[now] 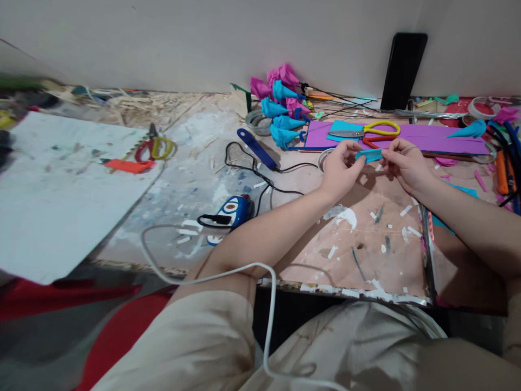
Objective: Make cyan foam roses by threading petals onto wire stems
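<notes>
A small strip of blue paper [369, 156] is stretched between my two hands above the table. My left hand [342, 163] pinches its left end, and my right hand [402, 163] grips the right end between thumb and fingers. Just behind my hands, scissors [370, 132] with a yellow and an orange handle lie on a purple sheet [431, 136] and a blue paper piece [340, 129]. On that sheet's right part rests a blue paper cone [468, 130]. Blue and pink paper flowers [280, 108] are heaped to the left.
A black phone [402, 70] leans on the wall. A blue corded tool [256, 149] and a blue-white device [234, 212] lie left of my arm. A white cable [268, 304] crosses my left forearm. Farther left are a white board [73, 184] and pliers [157, 144].
</notes>
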`<state>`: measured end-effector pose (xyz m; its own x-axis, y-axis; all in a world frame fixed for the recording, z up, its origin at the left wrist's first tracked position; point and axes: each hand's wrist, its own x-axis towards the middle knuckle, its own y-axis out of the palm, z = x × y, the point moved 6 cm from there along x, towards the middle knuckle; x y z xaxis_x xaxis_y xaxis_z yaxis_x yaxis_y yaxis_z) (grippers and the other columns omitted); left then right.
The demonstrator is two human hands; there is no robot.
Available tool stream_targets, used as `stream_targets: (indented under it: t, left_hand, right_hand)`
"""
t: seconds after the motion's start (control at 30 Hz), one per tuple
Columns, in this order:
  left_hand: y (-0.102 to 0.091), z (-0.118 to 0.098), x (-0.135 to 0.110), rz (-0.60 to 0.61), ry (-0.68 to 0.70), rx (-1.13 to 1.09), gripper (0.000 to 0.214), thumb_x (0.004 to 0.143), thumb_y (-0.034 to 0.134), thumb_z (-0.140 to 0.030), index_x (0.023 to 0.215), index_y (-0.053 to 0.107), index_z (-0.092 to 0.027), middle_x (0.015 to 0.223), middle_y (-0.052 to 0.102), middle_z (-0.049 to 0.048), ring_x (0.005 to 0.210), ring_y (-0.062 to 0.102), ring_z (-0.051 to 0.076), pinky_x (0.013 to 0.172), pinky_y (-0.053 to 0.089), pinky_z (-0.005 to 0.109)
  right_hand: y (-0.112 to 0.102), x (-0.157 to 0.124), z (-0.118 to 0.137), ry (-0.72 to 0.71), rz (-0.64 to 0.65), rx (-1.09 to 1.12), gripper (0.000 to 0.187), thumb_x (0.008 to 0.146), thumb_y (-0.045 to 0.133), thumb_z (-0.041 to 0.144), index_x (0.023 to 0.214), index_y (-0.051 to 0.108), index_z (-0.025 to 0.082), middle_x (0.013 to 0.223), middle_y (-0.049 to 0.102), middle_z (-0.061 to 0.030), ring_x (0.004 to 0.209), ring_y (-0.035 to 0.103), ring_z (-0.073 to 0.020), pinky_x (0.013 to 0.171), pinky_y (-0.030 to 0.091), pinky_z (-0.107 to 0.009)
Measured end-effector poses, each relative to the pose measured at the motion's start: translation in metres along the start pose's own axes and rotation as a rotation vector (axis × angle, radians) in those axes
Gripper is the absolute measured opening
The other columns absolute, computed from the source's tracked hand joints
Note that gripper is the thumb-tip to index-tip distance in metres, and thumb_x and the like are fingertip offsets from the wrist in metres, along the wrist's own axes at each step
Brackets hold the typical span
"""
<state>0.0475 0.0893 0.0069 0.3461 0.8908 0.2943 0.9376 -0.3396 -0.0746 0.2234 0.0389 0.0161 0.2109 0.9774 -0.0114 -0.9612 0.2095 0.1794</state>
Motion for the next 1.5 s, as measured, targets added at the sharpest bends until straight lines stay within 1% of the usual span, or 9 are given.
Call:
stream_targets:
  t: [0.1, 0.27, 0.4, 0.57, 0.83, 1.03, 1.13, 1.33, 1.5]
  left_hand:
    - [-0.001, 0.003, 0.002, 0.001, -0.022, 0.002, 0.016, 0.092, 0.071, -0.018, 0.106, 0.063, -0.023, 0.082, 0.069, -0.0048, 0.069, 0.064, 0.009, 0.067, 0.051, 0.02]
    - [-0.004, 0.006, 0.007, -0.021, -0.029, 0.003, 0.014, 0.091, 0.068, -0.016, 0.103, 0.064, -0.023, 0.079, 0.068, -0.0053, 0.065, 0.06, 0.009, 0.063, 0.048, 0.02]
    - [-0.007, 0.008, 0.01, -0.032, -0.014, 0.023, 0.012, 0.092, 0.068, -0.017, 0.103, 0.065, -0.022, 0.079, 0.068, -0.0044, 0.067, 0.062, 0.01, 0.064, 0.048, 0.021]
    - [-0.013, 0.01, 0.014, -0.071, 0.01, 0.022, 0.01, 0.092, 0.069, -0.017, 0.1, 0.065, -0.022, 0.08, 0.068, -0.0035, 0.068, 0.062, 0.01, 0.065, 0.05, 0.022]
    - [-0.013, 0.012, 0.016, -0.085, -0.007, -0.011, 0.013, 0.093, 0.067, -0.014, 0.101, 0.063, -0.022, 0.074, 0.062, -0.0062, 0.065, 0.057, 0.009, 0.063, 0.045, 0.022]
    - [-0.012, 0.014, 0.017, -0.087, -0.009, -0.065, 0.012, 0.093, 0.062, -0.012, 0.1, 0.06, -0.022, 0.07, 0.056, -0.0082, 0.058, 0.049, 0.008, 0.061, 0.039, 0.022]
    - [-0.011, 0.015, 0.017, -0.075, -0.009, -0.09, 0.013, 0.093, 0.061, -0.013, 0.1, 0.059, -0.023, 0.067, 0.054, -0.0091, 0.056, 0.048, 0.008, 0.061, 0.039, 0.022]
    - [-0.011, 0.02, 0.018, -0.066, 0.03, -0.061, 0.013, 0.094, 0.06, -0.015, 0.103, 0.058, -0.024, 0.068, 0.055, -0.0093, 0.055, 0.051, 0.008, 0.062, 0.042, 0.021]
    - [-0.016, 0.026, 0.02, -0.12, 0.064, -0.046, 0.011, 0.096, 0.063, -0.019, 0.104, 0.058, -0.024, 0.071, 0.057, -0.0082, 0.058, 0.056, 0.009, 0.062, 0.045, 0.021]
  right_hand:
    - [-0.002, 0.003, -0.003, 0.015, -0.011, 0.013, 0.058, 0.067, 0.099, 0.062, 0.077, 0.055, 0.026, 0.062, 0.067, 0.0045, 0.045, 0.053, -0.0101, 0.033, 0.03, -0.02]
    - [-0.008, 0.009, -0.007, 0.022, -0.043, 0.068, 0.06, 0.085, 0.079, 0.077, 0.074, 0.049, 0.026, 0.062, 0.059, 0.0024, 0.051, 0.057, -0.013, 0.037, 0.033, -0.023]
    - [-0.012, 0.011, -0.011, 0.05, -0.05, 0.079, 0.063, 0.081, 0.079, 0.083, 0.075, 0.049, 0.027, 0.063, 0.056, 0.0024, 0.05, 0.052, -0.0133, 0.037, 0.028, -0.025]
    - [-0.019, 0.014, -0.011, -0.011, -0.104, 0.104, 0.072, 0.081, 0.072, 0.093, 0.07, 0.044, 0.027, 0.056, 0.043, 0.0039, 0.05, 0.043, -0.0128, 0.045, 0.036, -0.029]
    - [-0.043, 0.017, -0.006, -0.123, -0.308, 0.148, 0.075, 0.082, 0.077, 0.088, 0.063, 0.037, 0.027, 0.057, 0.025, 0.0053, 0.048, 0.028, -0.0123, 0.04, 0.03, -0.03]
    - [-0.045, 0.013, -0.002, -0.162, -0.479, 0.266, 0.07, 0.091, 0.074, 0.076, 0.062, 0.036, 0.025, 0.058, 0.028, 0.0078, 0.044, 0.022, -0.0076, 0.037, 0.022, -0.025]
    - [-0.047, 0.011, -0.002, -0.172, -0.547, 0.297, 0.071, 0.09, 0.068, 0.081, 0.061, 0.037, 0.025, 0.054, 0.022, 0.0092, 0.044, 0.018, -0.0077, 0.039, 0.018, -0.026]
    - [-0.053, 0.015, -0.003, -0.223, -0.471, 0.182, 0.075, 0.078, 0.062, 0.099, 0.059, 0.037, 0.03, 0.053, 0.016, 0.0081, 0.047, 0.014, -0.0116, 0.044, 0.018, -0.037]
    - [-0.06, 0.02, -0.008, -0.238, -0.416, 0.151, 0.075, 0.08, 0.058, 0.1, 0.061, 0.036, 0.031, 0.053, 0.017, 0.0071, 0.047, 0.015, -0.0128, 0.045, 0.019, -0.04]
